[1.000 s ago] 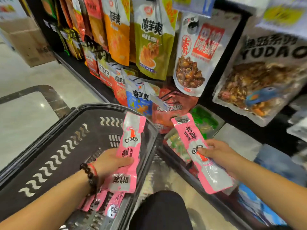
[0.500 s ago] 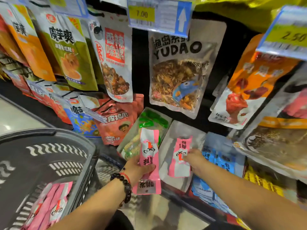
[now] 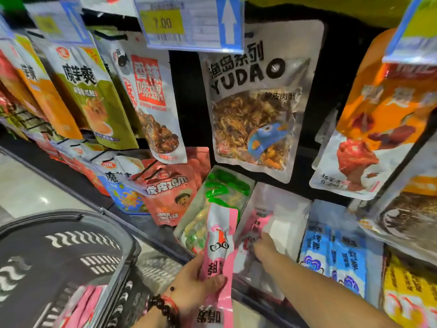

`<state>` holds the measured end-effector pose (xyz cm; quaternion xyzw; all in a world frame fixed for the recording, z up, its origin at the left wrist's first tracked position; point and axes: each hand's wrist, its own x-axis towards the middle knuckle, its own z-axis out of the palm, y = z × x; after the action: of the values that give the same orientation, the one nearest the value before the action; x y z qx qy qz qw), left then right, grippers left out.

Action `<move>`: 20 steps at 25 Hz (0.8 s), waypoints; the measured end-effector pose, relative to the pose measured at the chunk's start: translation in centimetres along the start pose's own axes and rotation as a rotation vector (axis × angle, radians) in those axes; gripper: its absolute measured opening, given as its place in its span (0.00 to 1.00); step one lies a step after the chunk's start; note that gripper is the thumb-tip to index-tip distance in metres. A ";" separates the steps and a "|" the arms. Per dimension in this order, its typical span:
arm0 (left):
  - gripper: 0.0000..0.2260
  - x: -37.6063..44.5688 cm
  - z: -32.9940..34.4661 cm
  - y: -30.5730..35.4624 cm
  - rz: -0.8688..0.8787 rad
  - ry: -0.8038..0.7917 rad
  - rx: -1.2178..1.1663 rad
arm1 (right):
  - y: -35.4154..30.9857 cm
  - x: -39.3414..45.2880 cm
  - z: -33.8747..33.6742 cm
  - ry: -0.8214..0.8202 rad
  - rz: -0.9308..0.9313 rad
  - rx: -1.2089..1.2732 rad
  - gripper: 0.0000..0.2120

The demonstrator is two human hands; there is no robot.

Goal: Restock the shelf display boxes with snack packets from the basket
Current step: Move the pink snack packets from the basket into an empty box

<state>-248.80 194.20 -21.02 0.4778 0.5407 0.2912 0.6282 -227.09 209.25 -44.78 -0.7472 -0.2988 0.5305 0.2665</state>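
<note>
My left hand [image 3: 201, 284] grips a long pink snack packet [image 3: 220, 247] upright in front of the low shelf, thumb across its lower part. My right hand [image 3: 264, 248] reaches into a clear display box [image 3: 283, 223] on the bottom shelf and rests on a second pink packet [image 3: 256, 227] lying inside it; whether the fingers still grip that packet is hidden. The black shopping basket [image 3: 71, 247] sits at lower left with more pink packets [image 3: 80, 306] in its bottom.
A clear box of green packets [image 3: 224, 192] stands left of the open box, and blue packets [image 3: 335, 259] lie to its right. Large snack bags [image 3: 255, 110] hang on hooks above, with price tags [image 3: 189, 24] jutting out overhead. Pale floor [image 3: 35, 192] lies to the left.
Both hands left the basket and moved right to the shelf. My right hand pushed its pink packet deeper into the clear box; my left hand holds its packet beside it.
</note>
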 end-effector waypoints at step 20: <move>0.15 5.7 0.6 7.6 -0.107 -0.410 1.295 | -12.2 -21.4 -12.1 -0.295 -1.094 -1.325 0.23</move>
<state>-245.67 201.91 -16.36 0.7756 0.4987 -0.2192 0.3188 -223.13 200.89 -18.94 -0.4237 -0.8942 0.1365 -0.0471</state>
